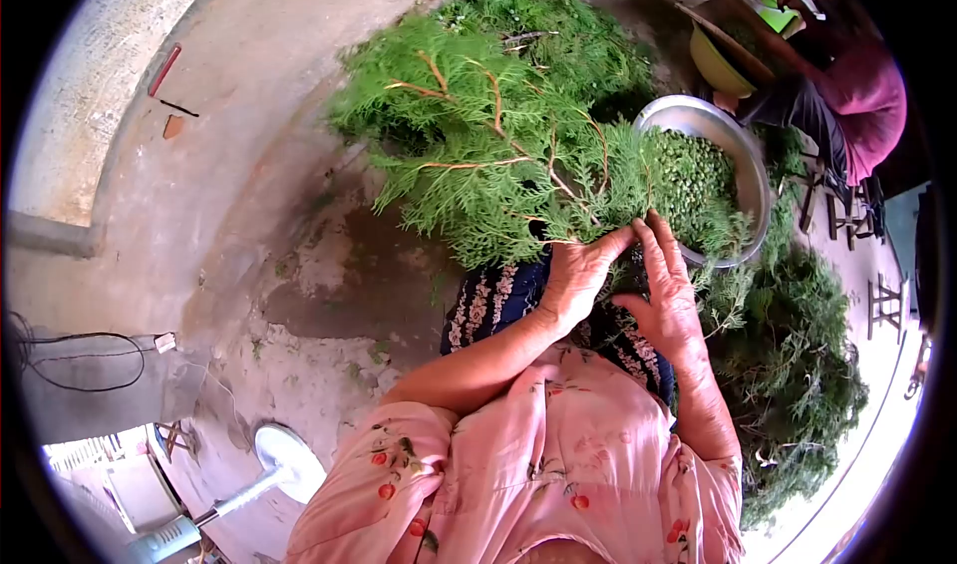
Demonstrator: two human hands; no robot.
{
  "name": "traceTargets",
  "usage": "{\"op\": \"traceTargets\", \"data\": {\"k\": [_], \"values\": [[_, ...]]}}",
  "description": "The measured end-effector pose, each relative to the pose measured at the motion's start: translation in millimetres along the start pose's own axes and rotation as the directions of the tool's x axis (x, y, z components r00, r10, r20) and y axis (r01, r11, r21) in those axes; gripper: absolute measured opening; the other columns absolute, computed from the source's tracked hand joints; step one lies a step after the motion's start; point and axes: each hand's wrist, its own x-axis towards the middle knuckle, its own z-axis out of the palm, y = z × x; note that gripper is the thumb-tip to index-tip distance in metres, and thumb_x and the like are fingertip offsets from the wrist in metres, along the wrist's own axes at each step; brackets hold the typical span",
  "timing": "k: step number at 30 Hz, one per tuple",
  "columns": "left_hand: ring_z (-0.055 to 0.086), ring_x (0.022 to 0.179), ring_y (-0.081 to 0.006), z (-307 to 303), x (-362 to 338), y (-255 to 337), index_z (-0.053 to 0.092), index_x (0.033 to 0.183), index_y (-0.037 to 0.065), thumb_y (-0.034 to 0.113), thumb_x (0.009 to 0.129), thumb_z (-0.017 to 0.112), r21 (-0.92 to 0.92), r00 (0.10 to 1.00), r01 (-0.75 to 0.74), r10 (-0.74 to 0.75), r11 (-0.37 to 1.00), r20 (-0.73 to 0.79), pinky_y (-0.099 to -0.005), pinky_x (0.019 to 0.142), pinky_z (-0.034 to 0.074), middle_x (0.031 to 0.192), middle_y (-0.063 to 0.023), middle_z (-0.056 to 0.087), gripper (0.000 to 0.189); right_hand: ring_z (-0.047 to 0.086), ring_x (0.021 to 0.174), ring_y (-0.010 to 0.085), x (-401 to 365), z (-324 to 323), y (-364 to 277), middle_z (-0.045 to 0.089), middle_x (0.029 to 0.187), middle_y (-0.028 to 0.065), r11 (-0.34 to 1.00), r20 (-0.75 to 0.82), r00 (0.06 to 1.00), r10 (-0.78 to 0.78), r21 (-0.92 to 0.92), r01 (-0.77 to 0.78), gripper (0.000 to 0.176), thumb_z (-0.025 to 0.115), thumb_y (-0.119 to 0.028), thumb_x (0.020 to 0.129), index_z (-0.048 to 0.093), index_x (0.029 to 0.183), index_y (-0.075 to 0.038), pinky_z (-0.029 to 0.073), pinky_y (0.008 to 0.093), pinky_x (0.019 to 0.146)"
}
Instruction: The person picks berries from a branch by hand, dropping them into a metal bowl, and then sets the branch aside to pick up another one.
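A leafy evergreen branch (498,155) with feathery green sprays and brown stems stretches across my lap and leans over the basin's near-left side. My left hand (575,283) is closed on the lower part of this branch. My right hand (663,295) is beside it, fingers stretched out and thumb apart, its fingertips meeting the left fingertips at the foliage. Whether something tiny lies between those tips is hidden. Just beyond my hands stands a round metal basin (760,200) holding many small green cones or seed pods (693,170).
More cut branches (558,30) are heaped behind the basin, and another pile (788,384) lies on my right. A person (862,95) sits at the far right near a yellow-green tub (716,63). A pedestal fan (289,464) stands at lower left.
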Motion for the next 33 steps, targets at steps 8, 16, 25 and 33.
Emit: {"op": "traceTargets", "data": {"k": [8, 16, 25, 33], "values": [[0.054, 0.089, -0.0159, -9, 7, -27, 0.055, 0.1, 0.003, 0.021, 0.081, 0.06, 0.473, 0.946, -0.29, 0.173, 0.832, 0.275, -0.0315, 0.071, 0.044, 0.1, -0.0108, 0.057, 0.027, 0.052, 0.098, 0.0341, 1, 36, 37, 0.053, 0.11, 0.0174, 0.997, -0.312, 0.947, -0.07, -0.063, 0.053, 0.048, 0.049, 0.009, 0.067, 0.052, 0.113, -0.002, 0.042, 0.0382, 0.086], [0.056, 0.088, -0.0133, -2, 16, 0, 0.048, 0.112, -0.001, 0.012, 0.081, 0.062, 0.304, 0.98, -0.055, -0.006, 0.951, 0.197, -0.0246, 0.077, 0.047, 0.096, -0.009, 0.058, 0.036, 0.05, 0.075, 0.0089, 2, -16, 82, 0.061, 0.082, 0.0037, 0.958, -0.381, 0.883, 0.274, 0.188, -0.216, 0.033, 0.06, 0.006, 0.072, 0.058, 0.105, -0.001, 0.042, 0.024, 0.067], [0.059, 0.078, -0.0144, -16, 26, 22, 0.051, 0.109, -0.001, 0.008, 0.083, 0.057, 0.181, 0.996, -0.03, 0.015, 0.983, 0.085, -0.0242, 0.067, 0.049, 0.092, -0.011, 0.06, 0.028, 0.035, 0.063, 0.0059, -9, -80, 127, 0.039, 0.065, -0.006, 0.873, -0.334, 0.866, 0.373, 0.443, -0.205, 0.01, 0.057, -0.001, 0.07, 0.05, 0.068, -0.006, 0.032, 0.0245, 0.057], [0.06, 0.074, -0.0141, -28, 37, 15, 0.055, 0.102, -0.001, 0.009, 0.085, 0.053, 0.181, 0.998, -0.006, -0.006, 0.983, 0.068, -0.0245, 0.066, 0.048, 0.087, -0.0099, 0.062, 0.02, 0.046, 0.095, 0.019, -16, -96, 127, 0.051, 0.097, 0.0072, 0.785, -0.371, 0.721, 0.585, 0.482, -0.39, 0.042, 0.068, -0.025, 0.07, 0.058, 0.104, -0.003, 0.033, 0.0299, 0.087]]}}
